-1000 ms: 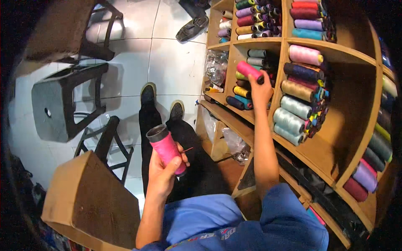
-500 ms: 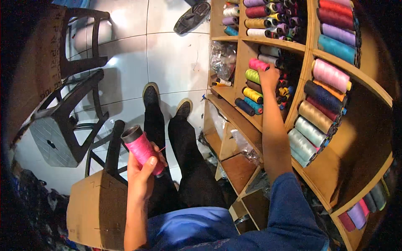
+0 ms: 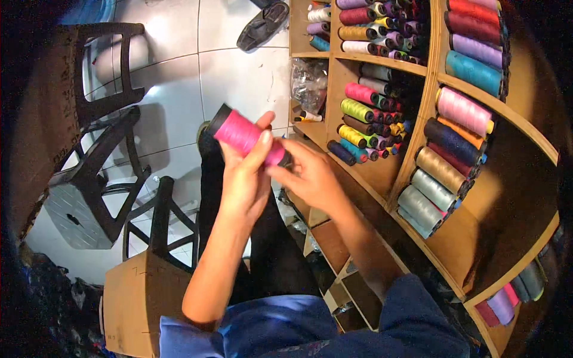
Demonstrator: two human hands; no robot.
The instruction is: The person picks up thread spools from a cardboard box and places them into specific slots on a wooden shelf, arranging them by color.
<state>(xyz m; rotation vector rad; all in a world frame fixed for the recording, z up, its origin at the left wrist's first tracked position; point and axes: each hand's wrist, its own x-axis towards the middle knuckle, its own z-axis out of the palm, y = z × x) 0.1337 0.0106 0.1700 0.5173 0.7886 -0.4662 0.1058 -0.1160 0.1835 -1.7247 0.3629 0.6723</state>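
My left hand (image 3: 246, 179) grips a bright pink thread spool (image 3: 243, 135) with a dark core, held tilted in front of me. My right hand (image 3: 310, 176) has its fingers at the spool's lower right end, touching it. Both hands are just left of a wooden shelf unit (image 3: 427, 89) whose compartments hold several thread spools in pink, green, yellow, blue and brown. A pink spool (image 3: 360, 93) lies on top of the stack in the nearest compartment.
A dark plastic stool (image 3: 101, 179) stands on the white tiled floor at left. A brown cardboard box (image 3: 140, 298) sits at lower left. A clear plastic bag (image 3: 308, 83) fills a small shelf compartment. A dark shoe (image 3: 262, 25) lies at the top.
My right hand left the shelf and came to the pink spool. My left hand raised the spool up and to the right, toward the shelf.
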